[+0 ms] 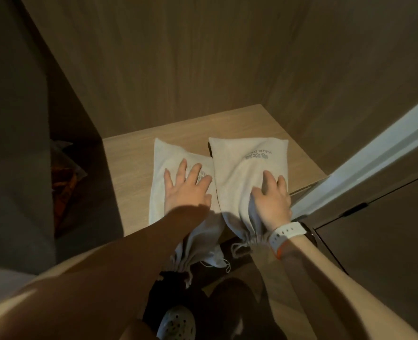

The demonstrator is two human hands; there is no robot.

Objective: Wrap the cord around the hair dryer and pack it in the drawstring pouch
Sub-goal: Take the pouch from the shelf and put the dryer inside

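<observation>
Pressing flat: fingers (182, 168) of the left hand (188, 190) are straight and spread, holding nothing, palm down on the left pouch (161, 168). Fingers (268, 177) of the right hand (273, 200) bend over the bulge of the right pouch (240, 163); can't tell if they grip the cloth or just rest on it. White watch strap (286, 233) on that wrist.

Both pouches lie side by side on the wooden shelf (127, 163), edges meeting. Their necks (251, 238) point toward the person, hang off the front edge and look cinched. Right one reads "HAIR DR…", upside down from this view.

No hair dryer or cord in view. Both bags look filled, so my read is that wrapping and packing are done. Which bag holds it, can't tell. Remaining: at most squaring them up on the shelf.

Count: 2 pouches, 2 hands, 1 watch, 1 white clog (176, 325) below the shelf, 0 dryers in sight.
</observation>
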